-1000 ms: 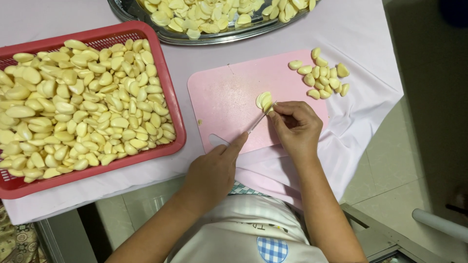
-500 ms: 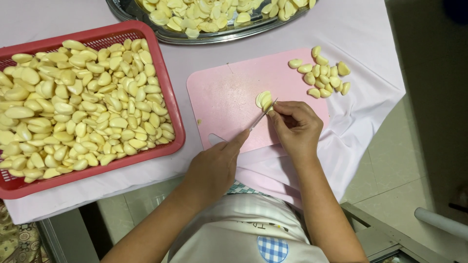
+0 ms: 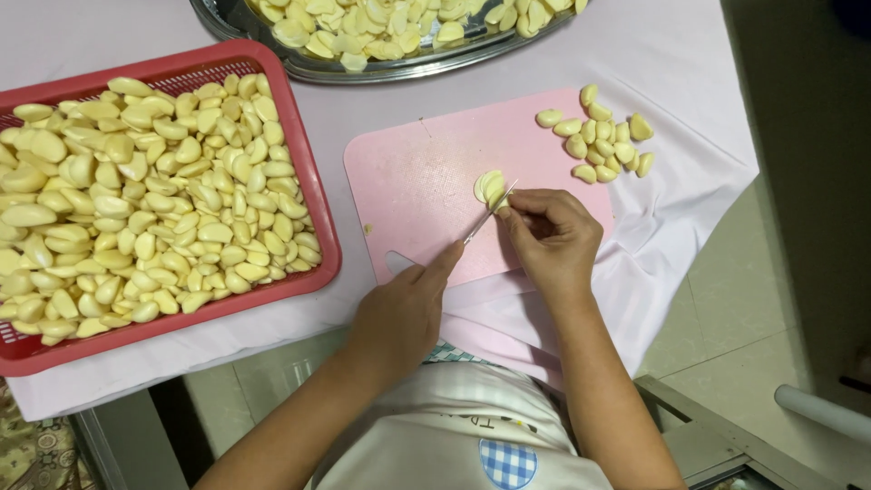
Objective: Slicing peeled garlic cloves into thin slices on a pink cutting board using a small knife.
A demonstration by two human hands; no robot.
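- Left hand (image 3: 404, 313): closed around the handle of a small knife (image 3: 488, 212), forefinger stretched along its back; the handle itself is hidden inside the grip. The thin blade runs up and to the right from the fingertip towards the garlic clove.
- Right hand (image 3: 547, 238): fingers curled, fingertips (image 3: 510, 205) pinching the garlic clove (image 3: 490, 187) from its right side and holding it down against the board.
- Garlic clove: peeled, pale yellow, lying near the middle of the pink cutting board (image 3: 417, 191), just above and left of the right hand and well above the left hand. The knife's tip meets the clove at its lower right edge, between clove and right fingertips. The clove appears parted into slices, though the cut is too small to tell surely.
- Cutting board: flat on a pale lilac tablecloth (image 3: 689, 136), its lower edge partly covered by both hands.
- Loose cloves (image 3: 599, 141): a small heap of peeled cloves at the board's upper right corner, apart from the right hand.
- Red basket (image 3: 313, 181): rectangular, plastic, filled with peeled garlic cloves, just to the left of the board and of the left hand.
- Metal tray (image 3: 408, 68): round, at the upper edge of the view, holding cut garlic pieces, beyond the board.
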